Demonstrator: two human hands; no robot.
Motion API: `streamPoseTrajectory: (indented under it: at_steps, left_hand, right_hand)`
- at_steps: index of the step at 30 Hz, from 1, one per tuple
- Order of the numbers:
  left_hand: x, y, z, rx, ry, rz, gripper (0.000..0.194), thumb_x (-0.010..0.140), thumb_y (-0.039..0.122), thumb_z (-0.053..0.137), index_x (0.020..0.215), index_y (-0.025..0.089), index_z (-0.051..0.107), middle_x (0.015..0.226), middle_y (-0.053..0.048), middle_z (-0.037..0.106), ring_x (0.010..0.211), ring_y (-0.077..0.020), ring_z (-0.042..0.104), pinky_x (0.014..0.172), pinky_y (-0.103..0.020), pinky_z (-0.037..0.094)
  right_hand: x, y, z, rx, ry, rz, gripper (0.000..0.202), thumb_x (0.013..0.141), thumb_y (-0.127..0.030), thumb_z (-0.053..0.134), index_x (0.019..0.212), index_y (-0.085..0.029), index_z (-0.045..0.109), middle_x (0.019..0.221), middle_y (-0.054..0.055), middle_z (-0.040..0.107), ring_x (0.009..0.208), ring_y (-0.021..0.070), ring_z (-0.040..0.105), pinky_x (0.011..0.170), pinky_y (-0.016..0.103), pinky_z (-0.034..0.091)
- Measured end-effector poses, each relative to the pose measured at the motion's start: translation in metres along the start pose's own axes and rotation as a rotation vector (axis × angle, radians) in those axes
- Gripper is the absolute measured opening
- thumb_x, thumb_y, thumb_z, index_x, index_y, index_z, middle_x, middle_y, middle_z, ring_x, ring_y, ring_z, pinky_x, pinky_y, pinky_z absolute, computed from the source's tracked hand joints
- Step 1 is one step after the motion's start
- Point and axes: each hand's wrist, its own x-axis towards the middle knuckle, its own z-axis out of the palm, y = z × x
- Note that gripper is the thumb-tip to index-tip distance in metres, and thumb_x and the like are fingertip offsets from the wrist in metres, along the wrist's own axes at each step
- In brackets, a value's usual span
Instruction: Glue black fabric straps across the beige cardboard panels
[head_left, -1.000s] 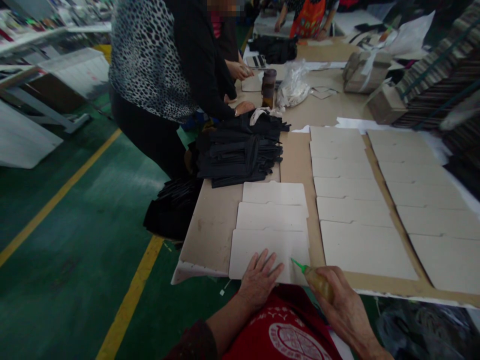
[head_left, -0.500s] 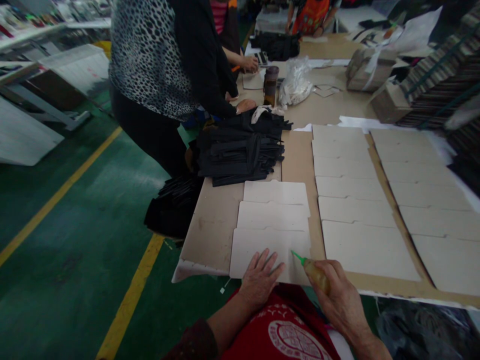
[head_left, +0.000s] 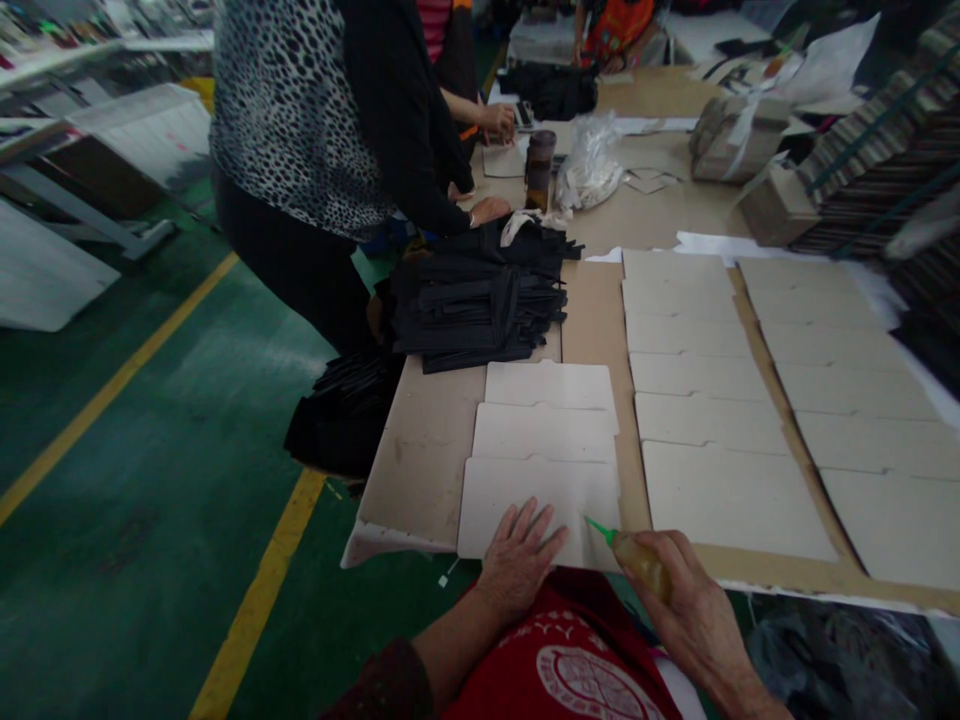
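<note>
My left hand (head_left: 521, 550) lies flat with fingers spread on the nearest pale cardboard sheet (head_left: 517, 490) at the table's front edge. Wrapped round a squeeze bottle (head_left: 646, 566) of amber liquid, my right hand (head_left: 684, 590) tilts its green nozzle (head_left: 600, 528) over the right part of that same sheet. Whether the tip touches the board cannot be made out. Two more sheets overlap behind it, the middle one (head_left: 540, 432) and the far one (head_left: 551, 383).
Two further rows of overlapping sheets, a middle row (head_left: 735, 490) and a right row (head_left: 900, 510), cover the table's right side. A pile of black strips (head_left: 480, 310) lies beyond my sheets. A co-worker (head_left: 300, 130) stands at the left edge. A dark bottle (head_left: 538, 170) and plastic bag (head_left: 590, 165) stand farther back.
My right hand and the squeeze bottle have shifted slightly toward me and to the right. My left hand stays flat on the same sheet.
</note>
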Motion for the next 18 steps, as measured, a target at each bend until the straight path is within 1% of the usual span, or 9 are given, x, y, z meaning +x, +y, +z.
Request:
streamPoseTrajectory:
  at_steps: [2, 4, 7, 10, 12, 14, 15, 16, 18]
  left_hand:
    - [0.0, 0.0, 0.002, 0.0, 0.006, 0.009, 0.061, 0.094, 0.039, 0.049, 0.15, 0.037, 0.025, 0.162, 0.0, 0.023, 0.149, -0.0288, 0.015, 0.12, -0.051, 0.016]
    - [0.0, -0.001, 0.005, 0.0, 0.015, 0.015, 0.061, 0.094, 0.039, 0.048, 0.15, 0.038, 0.024, 0.161, 0.0, 0.025, 0.149, -0.0287, 0.015, 0.12, -0.051, 0.015]
    - [0.001, -0.002, 0.006, -0.004, 0.024, 0.013, 0.061, 0.095, 0.041, 0.046, 0.15, 0.039, 0.022, 0.16, 0.0, 0.027, 0.149, -0.0287, 0.015, 0.12, -0.052, 0.014]
    - [0.0, -0.002, 0.003, -0.027, 0.018, 0.032, 0.068, 0.092, 0.054, 0.048, 0.151, 0.037, 0.02, 0.16, -0.002, 0.025, 0.149, -0.0303, 0.015, 0.12, -0.053, 0.016]
    - [-0.006, -0.003, 0.0, -0.052, 0.04, 0.072, 0.075, 0.088, 0.063, 0.048, 0.151, 0.034, 0.02, 0.16, -0.004, 0.027, 0.149, -0.0322, 0.015, 0.119, -0.055, 0.017]
    - [-0.017, -0.009, -0.004, -0.076, 0.095, 0.096, 0.075, 0.088, 0.064, 0.047, 0.151, 0.031, 0.024, 0.156, -0.006, 0.033, 0.148, -0.0326, 0.017, 0.12, -0.057, 0.015]
    - [-0.024, -0.013, -0.007, -0.085, 0.133, 0.076, 0.072, 0.088, 0.061, 0.047, 0.15, 0.029, 0.028, 0.154, -0.007, 0.038, 0.148, -0.0321, 0.019, 0.12, -0.057, 0.015]
    - [-0.03, -0.019, -0.009, -0.093, 0.172, 0.027, 0.068, 0.09, 0.057, 0.048, 0.148, 0.027, 0.032, 0.15, -0.009, 0.042, 0.147, -0.0313, 0.022, 0.12, -0.057, 0.016]
    - [-0.041, -0.034, -0.016, -0.105, 0.232, -0.127, 0.055, 0.093, 0.043, 0.047, 0.142, 0.021, 0.04, 0.144, -0.011, 0.048, 0.144, -0.0284, 0.028, 0.119, -0.053, 0.021]
  right_hand:
    - [0.0, -0.001, 0.004, 0.048, 0.018, 0.003, 0.026, 0.093, -0.044, 0.049, 0.112, -0.027, 0.054, 0.109, 0.007, 0.06, 0.091, 0.0215, 0.066, 0.078, 0.035, 0.055]
    - [0.001, 0.0, 0.009, 0.11, 0.038, 0.036, 0.028, 0.091, -0.046, 0.052, 0.111, -0.027, 0.056, 0.108, 0.006, 0.062, 0.093, 0.0215, 0.066, 0.08, 0.035, 0.055]
    - [0.004, 0.002, 0.016, 0.248, 0.097, 0.166, 0.034, 0.087, -0.05, 0.058, 0.11, -0.025, 0.056, 0.104, 0.004, 0.065, 0.092, 0.0216, 0.065, 0.082, 0.034, 0.054]
    - [0.01, 0.0, 0.022, 0.413, 0.192, 0.329, 0.044, 0.082, -0.054, 0.063, 0.113, -0.023, 0.056, 0.102, 0.004, 0.067, 0.089, 0.0224, 0.065, 0.079, 0.034, 0.054]
    - [0.015, -0.005, 0.026, 0.489, 0.218, 0.379, 0.049, 0.079, -0.056, 0.066, 0.114, -0.023, 0.055, 0.101, 0.005, 0.067, 0.089, 0.0239, 0.065, 0.077, 0.036, 0.055]
    - [0.019, -0.012, 0.032, 0.52, 0.2, 0.371, 0.05, 0.077, -0.056, 0.067, 0.113, -0.022, 0.056, 0.101, 0.005, 0.067, 0.089, 0.0253, 0.064, 0.077, 0.038, 0.054]
    - [0.021, -0.017, 0.036, 0.524, 0.184, 0.349, 0.049, 0.077, -0.056, 0.067, 0.112, -0.022, 0.057, 0.102, 0.006, 0.067, 0.091, 0.0258, 0.064, 0.08, 0.039, 0.054]
    - [0.022, -0.022, 0.039, 0.525, 0.163, 0.318, 0.048, 0.078, -0.056, 0.066, 0.111, -0.022, 0.057, 0.103, 0.006, 0.066, 0.093, 0.0262, 0.063, 0.083, 0.04, 0.053]
    - [0.025, -0.032, 0.047, 0.522, 0.109, 0.233, 0.044, 0.08, -0.054, 0.064, 0.111, -0.023, 0.057, 0.106, 0.006, 0.065, 0.099, 0.0258, 0.061, 0.087, 0.04, 0.051]
